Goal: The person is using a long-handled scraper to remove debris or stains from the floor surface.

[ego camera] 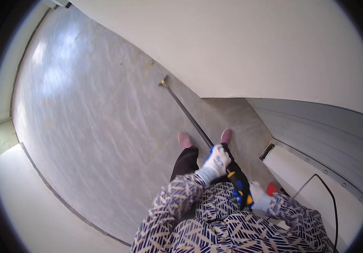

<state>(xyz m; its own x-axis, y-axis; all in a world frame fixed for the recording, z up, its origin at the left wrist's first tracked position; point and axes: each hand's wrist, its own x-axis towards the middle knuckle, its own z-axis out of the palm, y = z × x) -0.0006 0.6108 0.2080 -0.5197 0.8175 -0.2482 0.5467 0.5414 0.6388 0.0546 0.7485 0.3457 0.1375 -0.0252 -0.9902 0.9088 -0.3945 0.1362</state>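
Note:
A long black wand [189, 116] with yellow trim, which looks like a vacuum cleaner's, slopes from my waist out over the grey floor. My left hand [217, 162], in a white and blue work glove, wraps around its shaft. Behind it my right hand [256, 193], gloved the same way, grips the thick black and yellow handle [238, 180]; its fingers are partly hidden. At the far end, a small T-shaped head [163, 82] with a yellow collar rests on or just above the floor, close to the foot of the pale wall.
The pale wall [247, 47] runs along the right, ending in a corner by a recess with a grey panel [311, 123]. Beside me stands a white ledge [314, 183] with a metal strip; a black cord [333, 202] bends over it. Something red [271, 189] lies near my right hand.

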